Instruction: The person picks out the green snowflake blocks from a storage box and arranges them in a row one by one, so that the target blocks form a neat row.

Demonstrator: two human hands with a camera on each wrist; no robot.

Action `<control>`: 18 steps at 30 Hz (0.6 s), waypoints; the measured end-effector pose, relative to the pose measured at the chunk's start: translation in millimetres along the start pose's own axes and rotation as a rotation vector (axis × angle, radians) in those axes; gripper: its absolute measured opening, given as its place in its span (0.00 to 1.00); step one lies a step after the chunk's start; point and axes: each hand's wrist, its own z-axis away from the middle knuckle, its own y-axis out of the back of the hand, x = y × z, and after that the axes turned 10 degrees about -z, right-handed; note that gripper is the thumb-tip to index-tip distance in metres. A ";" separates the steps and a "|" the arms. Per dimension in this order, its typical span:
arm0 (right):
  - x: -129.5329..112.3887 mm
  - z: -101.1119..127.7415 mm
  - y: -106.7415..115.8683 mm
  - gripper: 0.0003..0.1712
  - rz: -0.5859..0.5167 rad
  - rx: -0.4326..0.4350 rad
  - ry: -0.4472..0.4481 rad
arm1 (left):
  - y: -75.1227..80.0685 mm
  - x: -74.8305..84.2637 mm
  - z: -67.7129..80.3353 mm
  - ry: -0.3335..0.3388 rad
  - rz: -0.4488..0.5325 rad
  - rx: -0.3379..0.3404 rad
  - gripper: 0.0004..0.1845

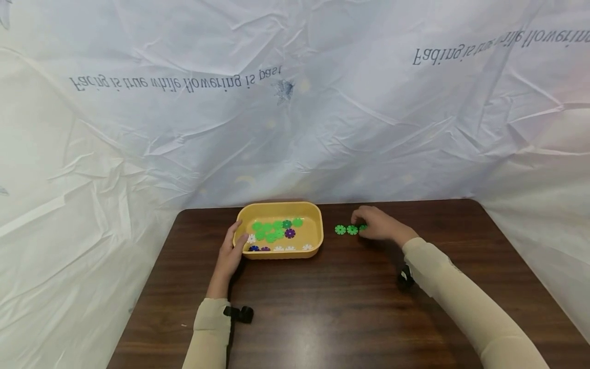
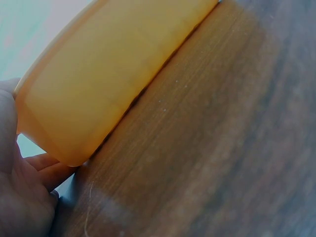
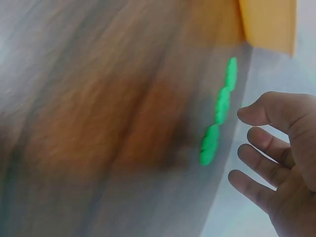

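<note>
A yellow plastic tray (image 1: 276,254) holds several flower-shaped plastic discs, light green (image 1: 268,233), white, purple and blue. My left hand (image 1: 230,251) grips its left end, thumb over the rim and fingers on the outer wall, as the left wrist view also shows at the tray's corner (image 2: 74,123). To the right of the tray, three green discs (image 1: 352,230) lie in a row on the table. My right hand (image 1: 379,224) is over the right end of that row and partly covers the last disc. In the right wrist view its fingers (image 3: 264,160) are loosely bent, with nothing between them, beside the green discs (image 3: 222,105).
The dark wooden table (image 1: 304,302) ends at the back against a hanging white printed sheet (image 1: 295,128), which also surrounds the sides. Black straps with small devices (image 1: 240,313) sit on both wrists over beige sleeves.
</note>
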 end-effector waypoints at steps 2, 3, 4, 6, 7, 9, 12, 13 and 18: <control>-8.3 -2.8 2.9 0.14 0.006 0.006 0.003 | -0.7 -0.3 0.7 -0.005 -0.001 -0.004 0.30; -12.6 -4.5 4.6 0.14 0.012 0.005 0.007 | -1.1 -0.4 0.9 -0.008 0.001 -0.004 0.31; -16.8 -6.9 6.6 0.14 0.017 0.005 0.014 | -1.1 -0.5 0.5 -0.013 0.005 -0.005 0.31; -26.7 -11.7 10.7 0.14 0.025 0.002 0.027 | -1.0 -1.1 0.0 -0.014 0.009 -0.006 0.31; -31.8 -14.2 12.3 0.14 0.030 0.002 0.036 | -0.7 -1.2 -0.1 -0.015 0.009 -0.009 0.31; -42.3 -19.7 14.0 0.14 0.034 -0.001 0.054 | -0.6 -1.6 -0.9 -0.012 0.011 -0.004 0.30; -59.2 -29.6 12.5 0.15 0.039 0.004 0.077 | 0.0 -1.2 -1.3 -0.011 0.005 -0.002 0.30; -64.8 -32.7 10.9 0.16 0.038 0.007 0.089 | 0.0 -1.3 -1.3 -0.012 0.002 -0.001 0.31; -91.4 -50.2 -4.6 0.17 0.017 -0.004 0.151 | 0.2 -2.2 -0.7 -0.013 -0.003 -0.003 0.33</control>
